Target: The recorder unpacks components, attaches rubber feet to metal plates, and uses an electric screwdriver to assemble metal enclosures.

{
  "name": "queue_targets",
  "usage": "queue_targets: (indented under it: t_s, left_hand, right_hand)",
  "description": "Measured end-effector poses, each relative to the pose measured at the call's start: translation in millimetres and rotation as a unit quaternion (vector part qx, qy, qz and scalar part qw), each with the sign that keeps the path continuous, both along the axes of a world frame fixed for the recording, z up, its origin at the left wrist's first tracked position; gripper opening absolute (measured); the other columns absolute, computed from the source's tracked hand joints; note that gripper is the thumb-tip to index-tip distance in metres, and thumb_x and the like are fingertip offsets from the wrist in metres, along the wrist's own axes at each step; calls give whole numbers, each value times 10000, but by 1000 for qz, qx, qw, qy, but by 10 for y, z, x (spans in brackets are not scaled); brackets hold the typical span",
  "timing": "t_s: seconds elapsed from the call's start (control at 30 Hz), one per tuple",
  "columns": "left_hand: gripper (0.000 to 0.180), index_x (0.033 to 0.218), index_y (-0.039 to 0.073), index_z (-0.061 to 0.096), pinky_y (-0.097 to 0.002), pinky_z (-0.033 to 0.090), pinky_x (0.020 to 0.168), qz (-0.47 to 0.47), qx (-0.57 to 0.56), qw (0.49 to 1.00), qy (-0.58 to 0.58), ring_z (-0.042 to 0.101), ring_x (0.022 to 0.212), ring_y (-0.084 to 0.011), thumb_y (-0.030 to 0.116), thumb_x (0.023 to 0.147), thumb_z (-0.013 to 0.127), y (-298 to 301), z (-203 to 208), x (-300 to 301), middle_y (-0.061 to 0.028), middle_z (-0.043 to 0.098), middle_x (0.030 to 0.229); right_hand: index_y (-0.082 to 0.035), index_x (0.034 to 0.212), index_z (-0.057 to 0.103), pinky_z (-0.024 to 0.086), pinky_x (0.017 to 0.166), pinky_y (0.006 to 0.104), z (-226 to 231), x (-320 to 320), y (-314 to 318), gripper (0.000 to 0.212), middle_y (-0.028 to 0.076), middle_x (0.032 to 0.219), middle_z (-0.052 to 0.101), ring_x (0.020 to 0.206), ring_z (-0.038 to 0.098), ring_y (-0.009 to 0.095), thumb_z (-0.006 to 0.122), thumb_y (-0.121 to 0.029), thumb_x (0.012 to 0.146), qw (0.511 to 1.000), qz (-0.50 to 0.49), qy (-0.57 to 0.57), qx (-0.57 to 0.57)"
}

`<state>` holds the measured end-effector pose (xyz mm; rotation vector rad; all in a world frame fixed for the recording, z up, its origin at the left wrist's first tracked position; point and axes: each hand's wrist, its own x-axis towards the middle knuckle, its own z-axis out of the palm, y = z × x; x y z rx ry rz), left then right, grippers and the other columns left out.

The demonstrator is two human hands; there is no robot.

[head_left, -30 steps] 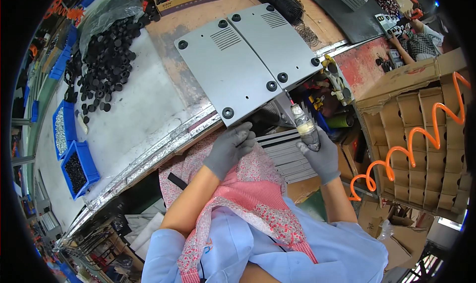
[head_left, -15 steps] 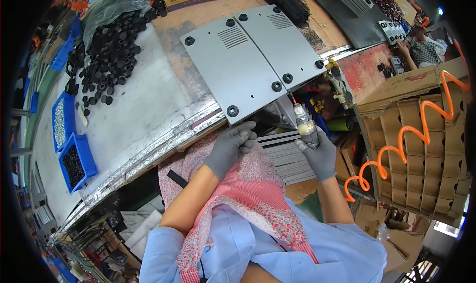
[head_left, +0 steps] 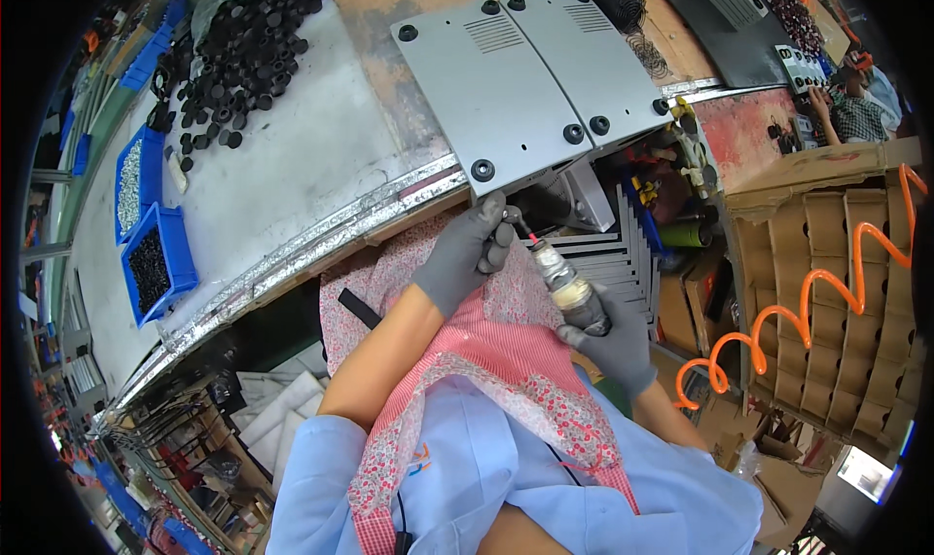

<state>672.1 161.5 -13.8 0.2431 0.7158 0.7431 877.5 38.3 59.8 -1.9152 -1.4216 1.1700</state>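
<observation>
My right hand (head_left: 618, 346), in a grey glove, is wrapped round a power screwdriver (head_left: 569, 287) bound with pale tape. Its thin bit, red near the body, points up and left toward my left hand (head_left: 470, 249). That gloved hand is closed, fingers curled, just below the near corner of a grey metal case (head_left: 496, 98). A small dark piece shows at its fingertips by the bit, too small to name. Against that case lies a second grey case (head_left: 593, 64). Both carry slotted vents and round black feet (head_left: 483, 171) near their corners.
Loose black round caps (head_left: 238, 78) lie heaped on the bench at the left. Blue bins (head_left: 175, 273) hold small black and silvery parts. An orange coiled hose (head_left: 808, 292) hangs before a divided cardboard box (head_left: 827, 360) at the right. Another person (head_left: 861, 107) sits at far right.
My right hand has brought the screwdriver left and down, its bit now beside my left fingers. My left hand stays by the case corner. The whole view has shifted.
</observation>
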Motion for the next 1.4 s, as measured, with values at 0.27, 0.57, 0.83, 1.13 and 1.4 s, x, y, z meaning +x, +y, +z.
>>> queue_targets:
  t_s: [0.27,0.57,0.83,1.13,1.4]
  left_hand:
    - [396,936,39,583,-180,256,351,-4,22,1000,-1,375,399,-49,432,892,609,3,32,-28,25,532,607]
    - [423,1065,18,569,-187,269,389,-8,99,990,100,377,440,-53,410,906,591,-52,51,-39,14,531,648]
    - [530,1220,16,528,-188,256,391,25,95,995,19,346,437,-55,458,929,519,-87,56,-60,28,508,652]
    - [689,1268,-1,487,-179,232,387,-1,34,999,12,283,436,-42,586,915,410,50,59,-90,57,402,599]
    - [756,1238,-63,494,-179,227,397,24,14,998,-58,294,430,-45,597,868,512,72,-20,-90,52,403,589]
  right_hand:
    - [-17,1211,559,507,766,312,32,-135,8,633,127,942,664,843,646,169,799,-267,681,999,2,19,-31]
    - [2,1116,620,490,731,288,129,-170,66,530,91,881,656,776,606,129,790,-261,688,985,-30,94,-142]
    - [-3,1144,606,492,747,299,-31,-292,113,562,111,904,663,820,619,139,790,-279,691,990,-28,105,-92]
    - [10,1101,612,499,721,297,-69,-394,223,536,110,889,669,786,633,151,798,-273,686,991,-34,87,-91]
    - [9,1110,608,503,729,300,-62,-515,271,528,111,886,670,790,642,153,799,-243,687,996,-33,38,-67]
